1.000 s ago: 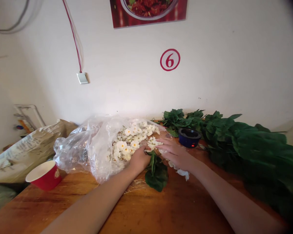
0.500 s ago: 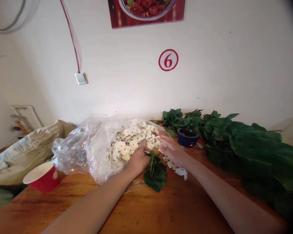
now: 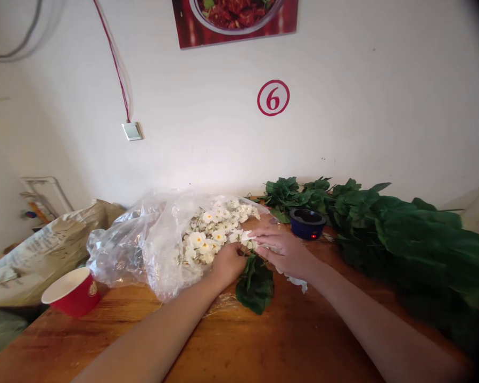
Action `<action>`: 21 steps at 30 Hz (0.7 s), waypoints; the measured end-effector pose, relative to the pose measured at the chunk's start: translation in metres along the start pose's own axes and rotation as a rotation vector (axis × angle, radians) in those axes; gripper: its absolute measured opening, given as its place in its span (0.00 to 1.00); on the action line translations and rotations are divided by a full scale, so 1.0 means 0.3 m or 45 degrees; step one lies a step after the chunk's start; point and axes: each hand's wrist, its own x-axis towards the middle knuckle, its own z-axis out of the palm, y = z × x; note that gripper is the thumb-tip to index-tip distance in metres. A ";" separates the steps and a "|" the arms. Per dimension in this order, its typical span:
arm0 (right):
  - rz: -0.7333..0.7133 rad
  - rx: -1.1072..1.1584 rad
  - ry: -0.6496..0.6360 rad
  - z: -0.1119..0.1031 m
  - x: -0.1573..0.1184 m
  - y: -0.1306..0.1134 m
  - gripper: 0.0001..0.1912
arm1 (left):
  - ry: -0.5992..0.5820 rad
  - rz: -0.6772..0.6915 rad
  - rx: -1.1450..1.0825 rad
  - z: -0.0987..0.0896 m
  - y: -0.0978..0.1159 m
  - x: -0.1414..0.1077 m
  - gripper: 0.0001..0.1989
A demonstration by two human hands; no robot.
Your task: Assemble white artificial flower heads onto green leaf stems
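My left hand [image 3: 229, 261] is closed round the stem end of a sprig with dark green leaves [image 3: 255, 287], which hangs over the table toward me. White artificial flowers [image 3: 207, 244] with yellow centres lie in a heap just beyond it, partly inside a clear plastic bag [image 3: 163, 260]. My right hand [image 3: 285, 255] reaches in from the right with fingers stretched out and slightly apart, touching white blossoms beside the left hand. Under it more white petals [image 3: 297, 282] stick out. Its palm and thumb are hidden.
A small dark blue pot [image 3: 307, 223] with a lit red light stands right of my hands. Piled green leaves [image 3: 415, 229] run along the right side. At left are a red paper bowl [image 3: 74, 292] and a large sack [image 3: 43, 250]. The wooden table [image 3: 239, 351] meets a white wall.
My right hand has moved slightly left, its fingers now lying over the white blossoms near my left hand. The left hand keeps its hold on the leafy sprig. The view has shifted slightly.
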 end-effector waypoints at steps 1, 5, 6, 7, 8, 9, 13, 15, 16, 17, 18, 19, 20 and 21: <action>-0.005 0.002 0.000 0.003 -0.001 0.000 0.14 | 0.000 -0.002 0.015 -0.002 0.005 -0.001 0.09; -0.070 0.010 -0.007 0.015 -0.006 -0.003 0.14 | -0.002 0.017 0.062 -0.012 0.028 -0.008 0.11; -0.083 0.008 -0.018 0.019 -0.006 -0.005 0.15 | -0.007 0.035 0.058 -0.013 0.032 -0.010 0.12; -0.091 -0.001 -0.027 0.022 -0.006 -0.006 0.15 | -0.014 0.051 0.051 -0.014 0.034 -0.011 0.12; -0.091 -0.016 -0.029 0.024 -0.006 -0.007 0.16 | -0.021 0.059 0.045 -0.013 0.034 -0.011 0.12; -0.087 -0.035 -0.022 0.027 -0.005 -0.008 0.16 | -0.025 0.057 0.040 -0.012 0.032 -0.011 0.12; -0.071 -0.143 0.082 0.037 0.000 -0.009 0.19 | -0.022 -0.012 0.019 0.001 0.013 -0.002 0.09; -0.095 -0.178 0.093 0.044 0.002 -0.013 0.20 | -0.026 -0.016 0.009 0.004 0.006 0.001 0.07; -0.116 -0.188 0.077 0.047 0.003 -0.017 0.20 | -0.032 -0.004 0.005 0.004 0.004 0.001 0.07; -0.136 -0.194 0.054 0.050 0.004 -0.021 0.20 | -0.038 0.013 0.002 0.002 0.004 0.001 0.07; -0.153 -0.200 0.037 0.052 0.004 -0.026 0.20 | -0.046 0.030 -0.004 0.001 0.005 0.000 0.07; -0.166 -0.204 0.024 0.054 0.004 -0.032 0.20 | -0.054 0.045 -0.013 -0.002 0.006 -0.001 0.08; -0.177 -0.205 0.016 0.055 0.003 -0.037 0.19 | -0.059 0.058 -0.022 -0.004 0.008 -0.002 0.08; -0.187 -0.200 0.009 0.056 0.003 -0.042 0.19 | -0.060 0.067 -0.032 -0.006 0.009 -0.003 0.09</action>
